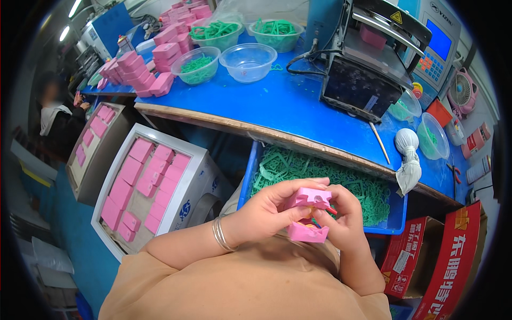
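In front of my body both hands are closed around a pink notched block in two parts. The upper part (311, 197) lies under my left hand (269, 209), its fingers along the back and thumb in front. The lower part (308, 232) hangs apart from it, tilted, near both thumbs. My right hand (342, 216) grips from the other side, fingers bent in. Between the parts show small yellow, red and blue bits, with a short red piece (331, 210) beside my right fingers; their kind is too small to tell. Below sits a blue bin (396, 228) of green strips.
A white tray stand (101, 210) holds several pink blocks at left. Across the blue table (224, 101) stand pink block stacks (136, 69), clear bowls (248, 61), a black press machine (360, 80) and a white cloth bundle (408, 154). Red cartons (453, 256) stand right. Another person (56, 112) works far left.
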{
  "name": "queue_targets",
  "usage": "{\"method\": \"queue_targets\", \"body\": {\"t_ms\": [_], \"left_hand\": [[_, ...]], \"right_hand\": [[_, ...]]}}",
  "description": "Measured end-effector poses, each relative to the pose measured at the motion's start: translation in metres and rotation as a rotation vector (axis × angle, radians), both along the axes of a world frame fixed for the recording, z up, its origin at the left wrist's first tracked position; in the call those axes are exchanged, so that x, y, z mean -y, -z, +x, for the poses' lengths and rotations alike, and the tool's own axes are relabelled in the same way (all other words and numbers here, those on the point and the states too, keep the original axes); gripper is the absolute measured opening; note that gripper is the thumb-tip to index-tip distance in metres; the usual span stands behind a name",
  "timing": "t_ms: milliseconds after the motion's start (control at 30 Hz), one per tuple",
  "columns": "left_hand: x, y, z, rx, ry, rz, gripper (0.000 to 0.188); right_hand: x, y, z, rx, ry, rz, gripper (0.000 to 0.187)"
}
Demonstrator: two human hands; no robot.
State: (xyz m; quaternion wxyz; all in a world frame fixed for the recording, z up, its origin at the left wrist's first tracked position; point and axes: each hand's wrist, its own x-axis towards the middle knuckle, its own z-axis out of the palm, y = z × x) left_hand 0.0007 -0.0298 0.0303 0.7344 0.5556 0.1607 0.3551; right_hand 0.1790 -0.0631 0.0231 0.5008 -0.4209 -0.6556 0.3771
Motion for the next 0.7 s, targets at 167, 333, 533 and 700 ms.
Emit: {"method": "queue_targets", "body": {"t_ms": [167,333,533,700], "left_hand": [[0.001,0.004,0.008,0.007,-0.014,-0.053,0.036],[0.002,-0.003,0.004,-0.024,-0.035,-0.033,0.036],[-0.003,-0.002,0.004,-0.06,-0.227,-0.321,0.043],[-0.001,0.004,0.002,-0.036,-0.078,-0.221,0.043]], "right_hand": [[0.001,0.008,0.004,-0.202,-0.041,-0.143,0.019],[0.003,0.009,-0.004,-0.124,0.006,-0.128,0.02],[0.0,0.014,0.0,-0.082,0.142,0.029,0.028],[-0.001,0.01,-0.009,-0.215,0.116,0.028,0.029]]}}
